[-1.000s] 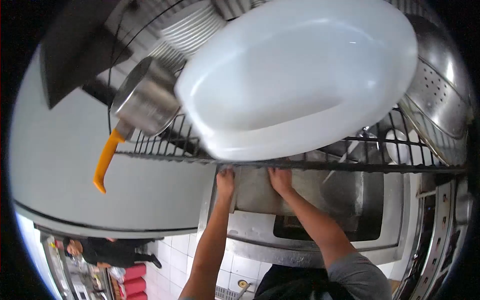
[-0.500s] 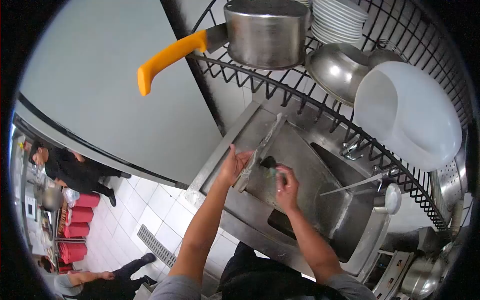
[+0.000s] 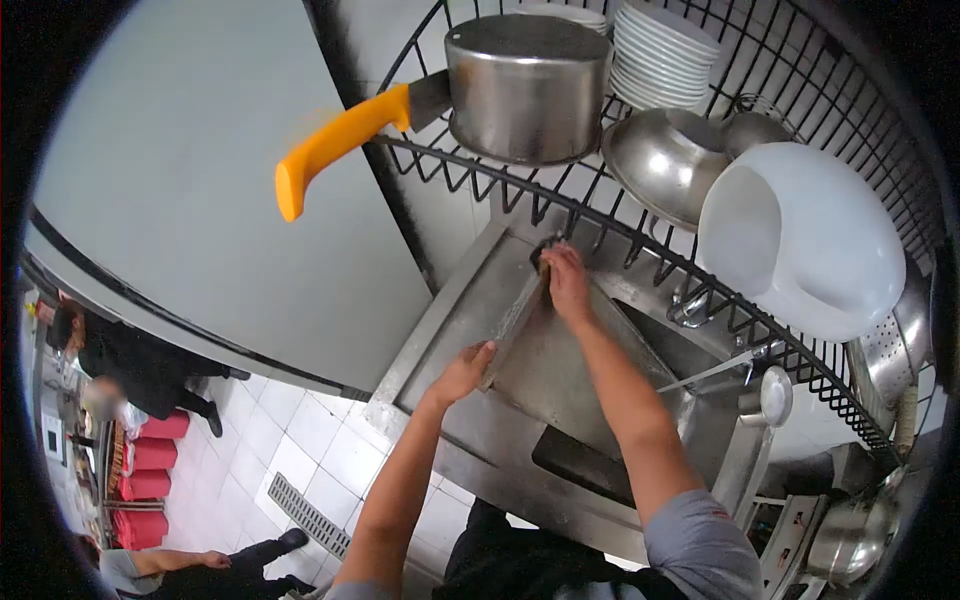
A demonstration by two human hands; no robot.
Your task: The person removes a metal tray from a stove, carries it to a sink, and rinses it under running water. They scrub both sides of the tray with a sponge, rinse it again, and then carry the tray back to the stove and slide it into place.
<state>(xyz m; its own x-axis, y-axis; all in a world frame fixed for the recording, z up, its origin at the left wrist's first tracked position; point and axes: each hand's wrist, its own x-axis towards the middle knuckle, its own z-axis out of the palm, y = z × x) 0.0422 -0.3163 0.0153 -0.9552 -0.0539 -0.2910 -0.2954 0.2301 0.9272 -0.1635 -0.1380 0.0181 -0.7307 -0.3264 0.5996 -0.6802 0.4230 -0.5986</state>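
A large flat metal tray [image 3: 560, 365] lies slanted across the sink, its raised, wet-looking rim [image 3: 517, 318] on the left side. My left hand [image 3: 463, 373] is closed on the near end of that rim, thumb uppermost. At the far end of the rim, my right hand [image 3: 567, 280] presses a dark scrubbing pad [image 3: 543, 250] against the edge. The fingers partly cover the pad, so its exact kind is hard to make out.
Above the sink [image 3: 455, 425], a black wire rack [image 3: 640, 235] holds a steel pot [image 3: 528, 90], an orange-handled knife [image 3: 340, 140], metal bowls [image 3: 665, 165], stacked plates [image 3: 665, 55] and a white container [image 3: 805, 240]. A faucet [image 3: 690, 305] sits behind. Two people stand at left.
My right hand has moved the pad away from me to the far end of the tray's rim. My left hand has shifted slightly nearer, and the tray's rim has tilted lower.
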